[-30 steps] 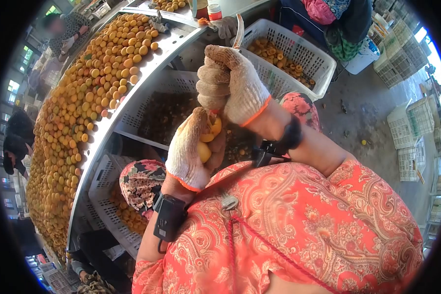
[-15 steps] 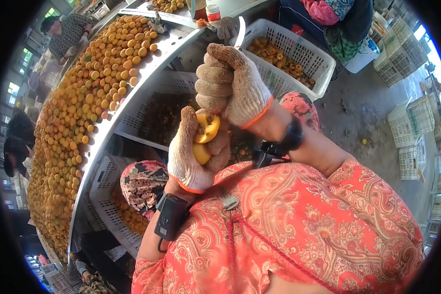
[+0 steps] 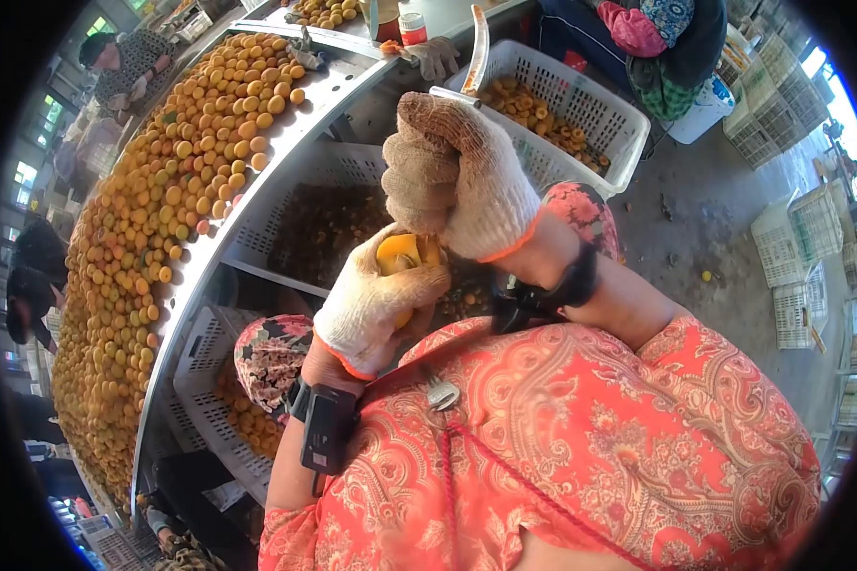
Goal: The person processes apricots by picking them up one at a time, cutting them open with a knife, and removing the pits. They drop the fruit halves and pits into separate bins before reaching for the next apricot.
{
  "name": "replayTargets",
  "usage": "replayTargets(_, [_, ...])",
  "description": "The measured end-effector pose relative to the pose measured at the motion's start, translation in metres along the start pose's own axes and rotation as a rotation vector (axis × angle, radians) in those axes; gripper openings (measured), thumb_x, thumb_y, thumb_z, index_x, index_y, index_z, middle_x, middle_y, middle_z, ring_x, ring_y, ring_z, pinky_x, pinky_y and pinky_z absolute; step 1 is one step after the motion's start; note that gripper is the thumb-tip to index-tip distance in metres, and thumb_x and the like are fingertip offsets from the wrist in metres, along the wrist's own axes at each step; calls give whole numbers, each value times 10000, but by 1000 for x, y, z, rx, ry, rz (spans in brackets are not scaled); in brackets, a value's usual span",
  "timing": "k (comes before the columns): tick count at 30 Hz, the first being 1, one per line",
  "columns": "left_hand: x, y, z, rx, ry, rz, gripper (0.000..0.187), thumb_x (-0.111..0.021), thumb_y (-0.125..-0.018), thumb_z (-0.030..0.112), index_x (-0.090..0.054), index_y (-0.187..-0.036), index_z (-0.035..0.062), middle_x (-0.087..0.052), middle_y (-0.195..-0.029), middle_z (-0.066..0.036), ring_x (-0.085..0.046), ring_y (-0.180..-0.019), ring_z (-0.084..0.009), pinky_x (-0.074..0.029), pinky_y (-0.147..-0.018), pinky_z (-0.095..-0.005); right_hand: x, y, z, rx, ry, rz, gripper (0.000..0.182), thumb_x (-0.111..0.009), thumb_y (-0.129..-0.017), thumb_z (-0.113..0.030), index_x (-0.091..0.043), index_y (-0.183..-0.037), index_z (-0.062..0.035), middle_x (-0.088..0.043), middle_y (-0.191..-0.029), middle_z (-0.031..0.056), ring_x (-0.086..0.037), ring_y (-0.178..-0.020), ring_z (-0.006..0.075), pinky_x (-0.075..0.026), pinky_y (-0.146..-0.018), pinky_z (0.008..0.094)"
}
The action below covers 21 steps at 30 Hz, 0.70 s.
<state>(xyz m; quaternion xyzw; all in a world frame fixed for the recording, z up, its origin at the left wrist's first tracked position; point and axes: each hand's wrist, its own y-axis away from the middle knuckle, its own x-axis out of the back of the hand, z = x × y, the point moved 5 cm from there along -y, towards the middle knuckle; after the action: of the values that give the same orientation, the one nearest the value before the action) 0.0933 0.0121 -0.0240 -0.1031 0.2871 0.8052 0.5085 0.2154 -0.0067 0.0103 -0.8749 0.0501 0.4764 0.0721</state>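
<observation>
My left hand [image 3: 376, 300], in a stained white glove, is closed around a cut yellow-orange fruit [image 3: 397, 255] whose inside shows between thumb and fingers. Just above and to the right, my right hand [image 3: 457, 176], also gloved, is closed in a fist around a tool with a curved metal end [image 3: 478, 48] sticking up past the knuckles. The tool's lower part is hidden in the fist, close to the fruit. Below both hands lies a white crate [image 3: 357, 157] with dark scraps in it.
Many orange fruits [image 3: 176, 181] cover a metal-edged table [image 3: 221, 233] at left. A crate [image 3: 628, 143] of cut fruit stands beyond my right hand, another [image 3: 200, 366] at lower left. A person [image 3: 652, 57] is at top right, another [image 3: 124, 67] at top left. Crates [image 3: 781, 109] are stacked at right.
My left hand has turned, with its thumb now across the front of the fruit. My right fist has shifted slightly down and right, and the curved metal end stands more upright.
</observation>
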Motion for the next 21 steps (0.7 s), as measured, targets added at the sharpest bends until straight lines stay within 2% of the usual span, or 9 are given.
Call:
replayTargets(2, [-5, 2, 6, -1, -181, 34, 303, -698, -791, 88, -586, -1071, 60, -549, -781, 16, -508, -579, -63, -370, -475, -190, 3, -1, 3, -13, 4, 44, 429, -544, -987, -305, -370, -610, -199, -280, -540, -61, -269, -434, 93, -204, -414, 269])
replayTargets(9, [0, -6, -1, -165, -399, 114, 355, -699, -772, 18, -613, -1114, 61, -595, -807, 11, -528, -594, -49, -395, -484, -196, 13, -5, 9, -81, -65, 84, 426, -564, -975, -287, -355, -615, -194, -303, -533, -58, -287, -412, 104, -224, -402, 272])
replayTargets(11, [6, -9, 0, -221, -645, 130, 387, -741, -776, 41, -638, -1150, 35, -701, -937, -41, -661, -828, -124, -530, -785, -281, 16, -6, 11, -107, -73, 123, 408, -562, -974, -283, -366, -627, -195, -306, -531, -59, -290, -411, 105, -222, -401, 273])
replayTargets(14, [5, -9, 2, -303, -781, 169, 403, -746, -761, 45, -638, -1150, 34, -715, -938, -74, -673, -850, -127, -531, -788, -287, 18, -7, 11, -106, -81, 105, 387, -557, -974, -276, -378, -640, -196, -316, -529, -57, -296, -410, 106, -224, -401, 272])
replayTargets(18, [2, -10, 3, -350, -751, 161, 407, -751, -757, 58, -637, -1148, 37, -719, -931, -107, -687, -850, -144, -532, -784, -296, 19, -7, 10, -86, -80, 130, 378, -553, -974, -272, -385, -644, -195, -331, -527, -53, -302, -408, 108, -228, -398, 274])
replayTargets(20, [2, -11, 5, -410, -790, 184, 373, -704, -747, 21, -635, -1113, 26, -668, -913, -27, -613, -819, -98, -497, -741, -258, 21, -9, 10, -74, -77, 131, 370, -557, -968, -272, -394, -645, -195, -338, -520, -46, -302, -402, 113, -227, -395, 278])
replayTargets(21, [2, -12, 5, -410, -790, 185, 373, -704, -747, 21, -635, -1113, 26, -668, -913, -27, -613, -819, -98, -497, -741, -258, 20, -10, 10, -75, -77, 131, 370, -557, -968, -272, -394, -645, -195, -338, -520, -46, -302, -402, 113, -227, -395, 278])
